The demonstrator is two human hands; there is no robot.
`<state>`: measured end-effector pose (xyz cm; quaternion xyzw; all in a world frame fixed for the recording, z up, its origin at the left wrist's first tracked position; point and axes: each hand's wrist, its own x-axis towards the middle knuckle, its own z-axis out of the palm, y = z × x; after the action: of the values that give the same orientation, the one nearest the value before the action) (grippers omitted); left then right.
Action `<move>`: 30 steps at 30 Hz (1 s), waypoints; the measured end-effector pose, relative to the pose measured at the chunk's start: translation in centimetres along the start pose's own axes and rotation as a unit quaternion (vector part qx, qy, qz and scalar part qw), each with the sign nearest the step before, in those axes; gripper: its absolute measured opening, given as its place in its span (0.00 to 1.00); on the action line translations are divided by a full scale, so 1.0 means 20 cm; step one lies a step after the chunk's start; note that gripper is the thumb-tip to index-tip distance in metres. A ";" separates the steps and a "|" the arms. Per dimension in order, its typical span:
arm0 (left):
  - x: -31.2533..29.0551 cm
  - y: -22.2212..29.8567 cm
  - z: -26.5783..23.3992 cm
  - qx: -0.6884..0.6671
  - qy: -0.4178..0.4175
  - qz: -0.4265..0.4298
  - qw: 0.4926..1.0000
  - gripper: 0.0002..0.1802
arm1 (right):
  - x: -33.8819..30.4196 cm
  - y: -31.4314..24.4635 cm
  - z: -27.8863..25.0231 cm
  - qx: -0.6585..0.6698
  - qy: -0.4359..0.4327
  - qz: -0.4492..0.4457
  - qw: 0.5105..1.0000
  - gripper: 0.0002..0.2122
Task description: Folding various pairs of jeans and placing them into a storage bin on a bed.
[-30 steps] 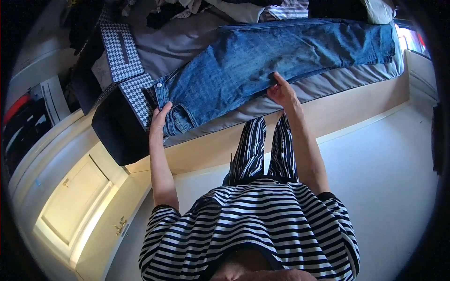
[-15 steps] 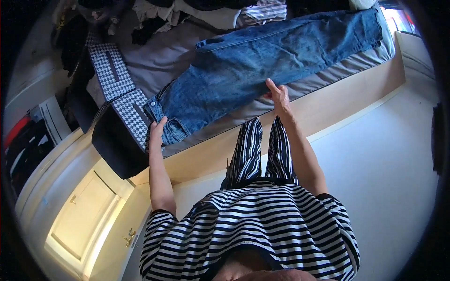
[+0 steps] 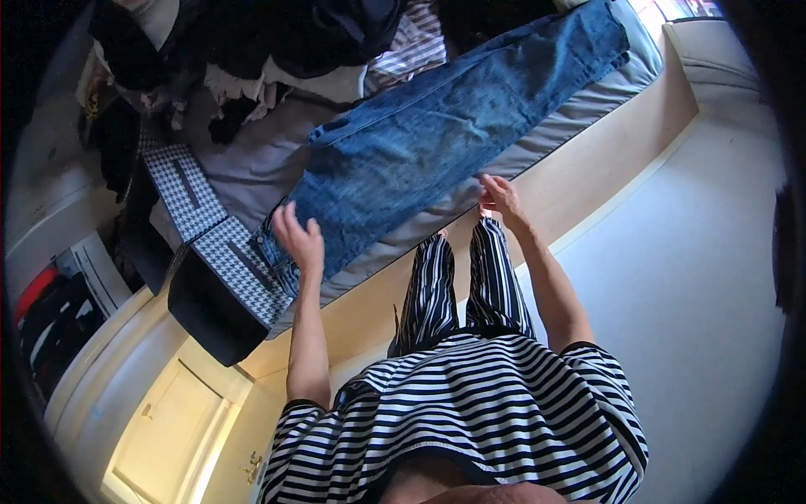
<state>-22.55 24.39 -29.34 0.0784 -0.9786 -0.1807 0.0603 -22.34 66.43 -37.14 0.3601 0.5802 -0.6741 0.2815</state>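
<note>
A pair of blue jeans (image 3: 420,151) lies folded lengthwise along the near side of a bed, its waistband at the left and its leg hems at the far right. Over the waist end is my left hand (image 3: 300,238), fingers apart and holding nothing; it covers part of the waistband. My right hand (image 3: 500,198) hovers by the jeans' near edge around mid-leg, with its fingers loosely spread and nothing between them. Whether either hand touches the denim is hard to tell.
The bed has a grey sheet (image 3: 252,164). Behind the jeans lie dark clothes (image 3: 311,34) and a striped cloth (image 3: 407,42). A black box with a houndstooth-patterned lining (image 3: 189,189) stands left of the waistband. A pale wooden bed side (image 3: 588,172) runs along the front.
My left hand has let go of the waistband and lifted over the jeans. My right hand has released the near edge and opened. The view has shifted, with the jeans appearing farther left.
</note>
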 end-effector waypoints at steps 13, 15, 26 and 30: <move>0.03 0.94 0.69 -0.008 -0.235 -0.054 0.970 0.22 | 0.68 -1.07 -1.61 0.166 0.165 -0.131 0.963 0.17; 0.03 1.00 0.76 0.017 -0.224 -0.126 0.966 0.22 | 0.86 -1.28 -1.78 0.168 0.161 -0.133 0.964 0.27; 0.17 1.97 1.02 -0.127 -0.109 -0.150 0.974 0.23 | 1.03 -1.67 -2.01 -0.238 0.038 -0.149 0.959 0.13; 0.44 2.30 1.02 -0.148 -0.090 -0.075 0.982 0.19 | 0.69 -1.63 -1.80 -0.347 0.116 -0.405 0.838 0.11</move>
<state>-40.13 72.22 -30.72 0.1248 -0.9339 -0.3337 -0.0309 -50.68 107.90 -31.97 0.0476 0.8985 -0.4359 0.0207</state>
